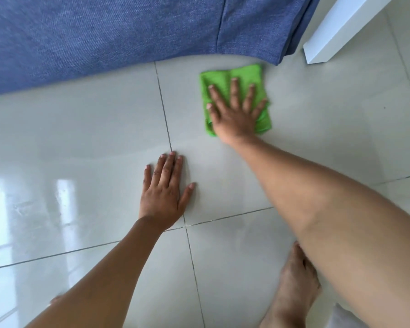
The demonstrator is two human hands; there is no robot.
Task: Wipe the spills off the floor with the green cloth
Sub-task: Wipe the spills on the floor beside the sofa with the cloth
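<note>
A folded green cloth (223, 78) lies flat on the glossy pale tile floor (317, 119), close to the blue fabric edge. My right hand (234, 112) presses down on it with palm flat and fingers spread, covering its lower middle. My left hand (163, 190) rests flat on the bare tile nearer to me, fingers together and thumb out, holding nothing. I cannot make out any spill on the tiles; the floor shines with window reflections at the left.
Blue fabric furniture (104, 39) fills the top and left, its edge just beyond the cloth. A white furniture leg (336, 31) stands at the top right. My bare foot (291, 287) is on the tiles at the bottom right. Dark grout lines cross the floor.
</note>
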